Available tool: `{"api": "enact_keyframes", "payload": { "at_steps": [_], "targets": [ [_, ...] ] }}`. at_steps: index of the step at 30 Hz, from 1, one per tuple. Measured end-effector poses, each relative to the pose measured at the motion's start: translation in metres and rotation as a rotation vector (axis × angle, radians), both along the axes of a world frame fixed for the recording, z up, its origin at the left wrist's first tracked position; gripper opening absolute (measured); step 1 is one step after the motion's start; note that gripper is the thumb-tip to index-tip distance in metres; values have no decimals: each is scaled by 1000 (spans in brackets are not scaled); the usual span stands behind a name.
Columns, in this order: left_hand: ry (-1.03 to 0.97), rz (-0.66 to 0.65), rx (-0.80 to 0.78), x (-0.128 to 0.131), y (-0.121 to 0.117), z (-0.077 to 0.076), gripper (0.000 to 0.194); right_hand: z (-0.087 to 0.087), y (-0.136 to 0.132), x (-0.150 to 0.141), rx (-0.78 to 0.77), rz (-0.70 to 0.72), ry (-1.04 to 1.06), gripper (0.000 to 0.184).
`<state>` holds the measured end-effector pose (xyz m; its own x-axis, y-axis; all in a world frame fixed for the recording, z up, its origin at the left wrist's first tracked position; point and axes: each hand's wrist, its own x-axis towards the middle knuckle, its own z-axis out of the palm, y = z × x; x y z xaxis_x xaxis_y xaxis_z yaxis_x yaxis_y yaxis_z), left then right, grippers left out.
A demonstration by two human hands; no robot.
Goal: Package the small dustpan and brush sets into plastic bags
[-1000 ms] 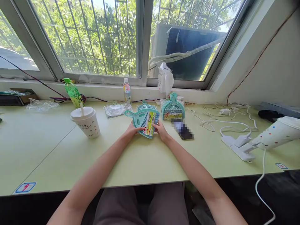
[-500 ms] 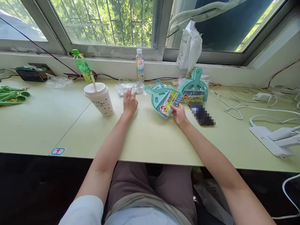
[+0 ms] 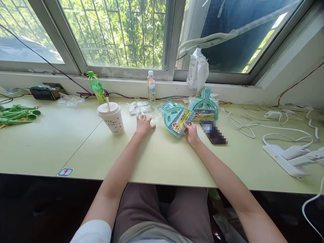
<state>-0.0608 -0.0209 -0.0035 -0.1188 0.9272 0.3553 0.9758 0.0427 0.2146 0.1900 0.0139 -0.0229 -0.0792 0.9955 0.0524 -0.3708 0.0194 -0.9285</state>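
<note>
The right hand grips the edge of the teal dustpan set, above the table; its lower fingers are hidden. The left hand, loosely spread, is beside crinkled clear plastic.

Single head-worn view, set above the near edge of the counter; faces forward and down across it to the windows, wearer's lap at bottom.

- Central dustpan: teal; its label: yellow, white, red
- Left paper cup: white, scattered with small dots
- Tabletop: pale yellow-green
- Far-left bottle cap: bright green
- Trousers: brownish mauve
</note>
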Motion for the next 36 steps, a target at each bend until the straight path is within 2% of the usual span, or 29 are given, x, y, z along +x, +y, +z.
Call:
{"api": "enact_keyframes", "payload": {
  "at_steps": [3,5,8,10,15,17,19,21,23,26,31,36],
  "targets": [
    [-57,-35,-1,4,-1,1,11,0,1,2,-22,-49,7,30],
    [-85,-101,19,3,-2,2,19,1,2,3,-38,-71,12,29],
    [-100,-169,174,-2,-6,6,31,3,2,4,-43,-93,25,29],
    [-127,-122,292,-6,-10,10,36,4,2,4,-42,-101,32,30],
    [-263,172,436,-5,-12,15,47,5,2,6,-71,-115,30,29],
    [-251,142,386,-1,-8,11,52,6,2,5,-72,-118,31,30],
    [-171,-17,253,5,-3,4,50,6,2,5,-72,-117,18,31],
    [-79,-160,105,9,2,-4,40,6,3,4,-78,-115,2,33],
    [-37,-188,22,8,6,-9,27,6,4,4,-82,-110,-4,34],
    [-101,-67,43,-2,10,-9,21,7,4,3,-81,-81,0,32],
    [-341,135,166,-23,13,-2,17,17,0,2,-13,62,-39,24],
    [-499,270,262,-21,11,3,23,25,-2,5,13,176,-78,25]
  ]
}}
